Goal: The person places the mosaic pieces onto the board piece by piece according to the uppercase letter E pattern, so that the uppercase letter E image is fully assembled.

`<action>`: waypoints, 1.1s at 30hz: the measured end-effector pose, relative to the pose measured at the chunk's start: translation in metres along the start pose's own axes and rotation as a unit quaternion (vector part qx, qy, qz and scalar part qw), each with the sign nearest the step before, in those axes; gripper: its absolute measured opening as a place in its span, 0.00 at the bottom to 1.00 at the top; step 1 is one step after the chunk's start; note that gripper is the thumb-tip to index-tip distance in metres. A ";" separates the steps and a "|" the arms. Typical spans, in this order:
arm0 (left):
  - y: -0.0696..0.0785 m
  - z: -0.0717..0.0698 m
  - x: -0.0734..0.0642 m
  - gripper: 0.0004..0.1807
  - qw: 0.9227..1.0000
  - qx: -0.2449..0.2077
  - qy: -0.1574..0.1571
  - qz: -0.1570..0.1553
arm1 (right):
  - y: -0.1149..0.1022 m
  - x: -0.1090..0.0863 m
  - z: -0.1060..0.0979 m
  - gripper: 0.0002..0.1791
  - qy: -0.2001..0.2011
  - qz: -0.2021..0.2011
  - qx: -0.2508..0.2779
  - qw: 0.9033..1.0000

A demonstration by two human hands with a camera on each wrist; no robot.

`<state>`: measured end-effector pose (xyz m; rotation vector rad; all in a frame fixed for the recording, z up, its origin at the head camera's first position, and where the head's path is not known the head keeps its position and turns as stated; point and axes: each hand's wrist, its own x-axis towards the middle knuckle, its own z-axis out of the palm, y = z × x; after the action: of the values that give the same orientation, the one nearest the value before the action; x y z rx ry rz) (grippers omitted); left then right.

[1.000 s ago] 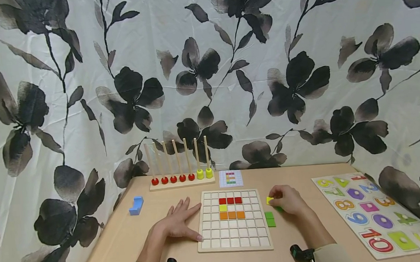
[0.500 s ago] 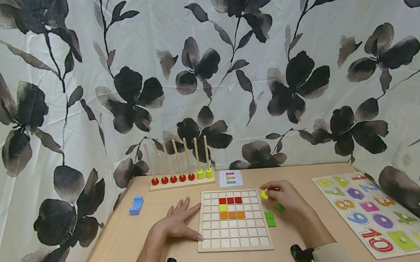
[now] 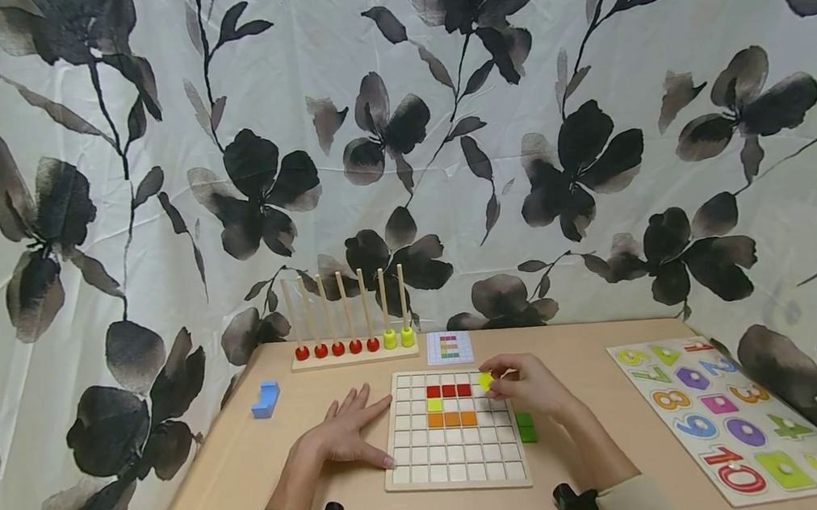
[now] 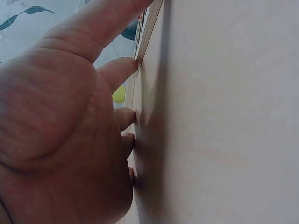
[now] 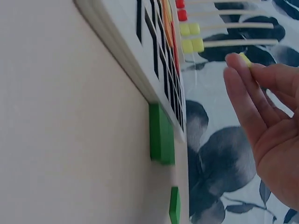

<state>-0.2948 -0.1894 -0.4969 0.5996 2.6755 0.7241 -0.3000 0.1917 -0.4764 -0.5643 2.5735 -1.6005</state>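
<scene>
At frame centre the right hand [image 3: 529, 386] pinches a yellow tile [image 3: 486, 380] above the grid board [image 3: 459, 469]'s upper right; the next move calls for lowering it squarely into a cell while the flat, open left hand [image 3: 344, 435] steadies the board.

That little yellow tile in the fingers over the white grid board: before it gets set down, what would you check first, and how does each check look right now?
1. Yellow tile pinched firmly by the right hand: ok, fingertips close round it in the head and right wrist views.
2. Grid board steadied: ok, the left hand lies flat against its left edge.
3. Free cells near the tile: ok, white cells lie open beside the red tiles and the placed yellow tile.
4. Tile turned square to the cells: cannot tell, fingers hide most of it.
5. Pattern card readable for reference: ok, unobstructed behind the board.
</scene>
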 end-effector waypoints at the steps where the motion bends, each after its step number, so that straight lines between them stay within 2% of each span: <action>1: 0.000 0.000 0.000 0.62 1.000 -0.001 -0.001 -0.002 | -0.001 0.001 0.003 0.15 0.001 -0.003 -0.008 1.000; 9: 0.001 0.001 0.002 0.61 1.000 -0.001 0.002 -0.003 | -0.010 0.006 0.019 0.13 -0.015 -0.032 -0.064 0.997; 16: 0.002 0.001 0.001 0.61 1.000 -0.002 0.002 -0.006 | -0.019 0.013 0.038 0.13 -0.078 -0.055 -0.111 0.989; 24: 0.004 0.001 0.001 0.61 1.000 -0.004 0.000 -0.007 | -0.024 0.017 0.056 0.10 -0.140 -0.060 -0.143 0.978; 33: 0.003 0.001 0.002 0.61 1.000 0.001 0.002 -0.007 | -0.024 0.021 0.068 0.11 -0.164 -0.053 -0.171 0.970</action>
<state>-0.2950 -0.1860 -0.4968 0.5793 2.6821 0.7206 -0.2968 0.1172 -0.4838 -0.9195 2.6020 -0.9787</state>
